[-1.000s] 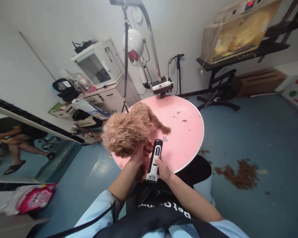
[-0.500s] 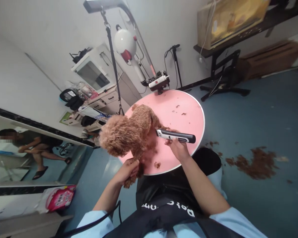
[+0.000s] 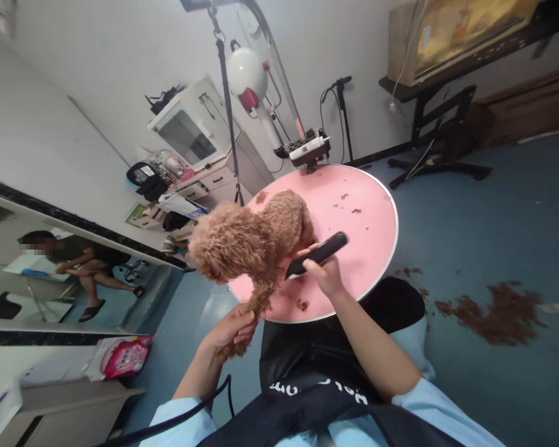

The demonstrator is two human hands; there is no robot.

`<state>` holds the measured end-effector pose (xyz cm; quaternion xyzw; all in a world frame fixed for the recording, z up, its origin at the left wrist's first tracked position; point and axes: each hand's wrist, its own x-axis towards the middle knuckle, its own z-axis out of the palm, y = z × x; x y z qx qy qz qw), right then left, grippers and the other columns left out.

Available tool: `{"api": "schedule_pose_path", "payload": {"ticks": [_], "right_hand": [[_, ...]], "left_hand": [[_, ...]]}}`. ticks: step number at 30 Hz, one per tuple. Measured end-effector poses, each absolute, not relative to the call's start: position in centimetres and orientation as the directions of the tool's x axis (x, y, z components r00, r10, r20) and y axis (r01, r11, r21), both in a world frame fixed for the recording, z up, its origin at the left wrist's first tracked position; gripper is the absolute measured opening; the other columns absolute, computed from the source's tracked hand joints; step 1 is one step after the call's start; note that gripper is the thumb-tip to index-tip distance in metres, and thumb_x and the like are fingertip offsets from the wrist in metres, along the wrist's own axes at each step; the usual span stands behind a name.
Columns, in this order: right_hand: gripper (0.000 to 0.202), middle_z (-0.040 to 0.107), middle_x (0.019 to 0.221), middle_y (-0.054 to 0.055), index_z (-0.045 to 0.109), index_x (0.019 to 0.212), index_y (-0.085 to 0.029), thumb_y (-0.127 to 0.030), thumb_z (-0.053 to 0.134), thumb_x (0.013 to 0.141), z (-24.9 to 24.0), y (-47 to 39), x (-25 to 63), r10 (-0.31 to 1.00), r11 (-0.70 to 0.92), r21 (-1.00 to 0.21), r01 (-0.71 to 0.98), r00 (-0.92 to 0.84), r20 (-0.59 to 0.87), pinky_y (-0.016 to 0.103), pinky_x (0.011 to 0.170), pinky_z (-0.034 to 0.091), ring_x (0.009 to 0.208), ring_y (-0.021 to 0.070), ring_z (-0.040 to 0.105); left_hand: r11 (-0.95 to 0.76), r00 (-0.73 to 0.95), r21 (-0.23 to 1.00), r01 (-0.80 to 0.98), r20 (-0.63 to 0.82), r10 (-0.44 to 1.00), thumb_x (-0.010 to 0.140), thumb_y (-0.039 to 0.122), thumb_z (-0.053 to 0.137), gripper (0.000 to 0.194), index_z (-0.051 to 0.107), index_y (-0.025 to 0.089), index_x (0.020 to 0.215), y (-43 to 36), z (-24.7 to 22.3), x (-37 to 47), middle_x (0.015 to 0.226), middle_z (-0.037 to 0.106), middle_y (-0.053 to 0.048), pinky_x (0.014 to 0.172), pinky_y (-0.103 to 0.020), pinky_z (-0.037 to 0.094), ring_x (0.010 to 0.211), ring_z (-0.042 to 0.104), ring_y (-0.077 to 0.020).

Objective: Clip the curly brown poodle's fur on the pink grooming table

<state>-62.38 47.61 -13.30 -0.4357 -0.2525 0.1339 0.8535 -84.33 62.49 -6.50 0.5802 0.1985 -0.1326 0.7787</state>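
Note:
A curly brown dog [image 3: 242,242] is on the round pink table [image 3: 372,217], its head toward the left. My left hand [image 3: 235,326] is closed around the dog's front leg [image 3: 262,295], just past the table's near edge. My right hand [image 3: 323,270] grips a black hair clipper [image 3: 323,249], whose head points down and left beside the dog's chest. Small tufts of cut fur [image 3: 302,305] lie on the table.
A grooming arm with a hanging black strap [image 3: 228,105] and a white dryer [image 3: 246,74] rise behind the table. Cut fur [image 3: 503,313] covers floor at the right. A mirror [image 3: 9,273] at the left shows a seated person.
The clipper has turned over and tilted, its head now lower and closer to the dog's front leg. My left hand has drawn the leg slightly to the left. The view has shifted.

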Motion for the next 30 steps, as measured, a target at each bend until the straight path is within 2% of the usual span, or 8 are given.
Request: {"api": "schedule_pose_path", "payload": {"ticks": [3,8,10,14,20,22,26,30], "right_hand": [[0.028,0.07,0.103,0.004,0.053,0.102,-0.025,-0.021,0.063,0.077,-11.9,47.8,-63.6,0.337,0.685,-0.728,0.028,0.874,0.351,0.044,0.091,0.051,0.096,0.0214,0.066],[0.033,0.068,0.109,0.006,0.057,0.1,-0.024,-0.018,0.067,0.069,-12.1,47.9,-65.1,0.546,0.514,-0.855,0.073,0.741,0.391,0.043,0.092,0.05,0.102,0.022,0.064],[0.032,0.069,0.107,0.006,0.057,0.099,-0.024,-0.019,0.068,0.069,-12.7,47.8,-64.9,0.537,0.516,-0.855,0.044,0.761,0.363,0.043,0.091,0.051,0.098,0.022,0.065],[0.027,0.071,0.103,0.004,0.052,0.101,-0.026,-0.027,0.062,0.076,-12.9,47.8,-63.9,0.394,0.729,-0.682,-0.061,0.852,0.344,0.046,0.09,0.051,0.096,0.0222,0.066],[0.03,0.07,0.098,0.005,0.062,0.093,-0.022,-0.021,0.072,0.064,-13.5,48.2,-64.2,0.686,0.548,-0.835,-0.053,0.6,0.412,0.043,0.093,0.05,0.098,0.0238,0.065],[0.027,0.069,0.094,0.003,0.062,0.092,-0.023,-0.024,0.071,0.066,-13.9,47.8,-64.9,0.63,0.617,-0.778,-0.12,0.668,0.396,0.043,0.093,0.05,0.095,0.0229,0.065],[0.027,0.07,0.096,0.001,0.057,0.098,-0.027,-0.032,0.068,0.074,-13.3,46.9,-65.4,0.435,0.845,-0.462,-0.269,0.849,0.299,0.042,0.089,0.052,0.092,0.0209,0.066],[0.036,0.072,0.1,0.004,0.056,0.098,-0.025,-0.03,0.074,0.067,-13.2,47.0,-64.7,0.648,0.747,-0.481,-0.46,0.667,0.369,0.045,0.09,0.051,0.095,0.0236,0.067]], "left_hand": [[0.345,0.899,0.838,0.422,-0.437,-0.036,0.086,0.043,0.061,0.03,0.057,0.014,0.094,62.5,-7.3,-84.6,0.043,0.026,0.014,0.032,-0.011,0.021,0.028,0.015,-0.0008],[0.472,0.911,0.793,0.384,-0.408,-0.057,0.089,0.037,0.058,0.022,0.058,0.015,0.096,62.5,-8.3,-84.6,0.043,0.023,0.014,0.031,-0.011,0.021,0.028,0.009,-0.0011],[0.505,0.918,0.782,0.366,-0.394,-0.054,0.089,0.036,0.058,0.021,0.058,0.016,0.097,62.4,-8.6,-84.5,0.043,0.022,0.014,0.031,-0.01,0.022,0.028,0.008,-0.0012],[0.525,0.927,0.769,0.364,-0.356,-0.12,0.089,0.035,0.059,0.021,0.061,0.015,0.096,62.1,-8.8,-84.3,0.042,0.022,0.014,0.031,-0.01,0.025,0.028,0.01,-0.0007],[0.595,0.934,0.721,0.355,-0.294,-0.201,0.09,0.033,0.058,0.02,0.064,0.015,0.096,62.0,-9.0,-84.2,0.042,0.021,0.014,0.03,-0.009,0.025,0.026,0.009,-0.0003],[0.608,0.936,0.713,0.35,-0.284,-0.206,0.089,0.034,0.058,0.02,0.064,0.016,0.096,62.0,-9.4,-84.4,0.041,0.021,0.014,0.03,-0.009,0.025,0.025,0.009,-0.0002],[0.642,0.933,0.677,0.36,-0.282,-0.225,0.089,0.032,0.058,0.017,0.064,0.017,0.094,62.0,-10.6,-85.1,0.041,0.02,0.014,0.031,-0.009,0.025,0.025,0.008,0.0001],[0.707,0.932,0.608,0.363,-0.236,-0.275,0.089,0.032,0.058,0.015,0.064,0.018,0.089,62.0,-11.8,-85.6,0.039,0.021,0.014,0.028,-0.01,0.025,0.022,0.007,0.0007]]}}
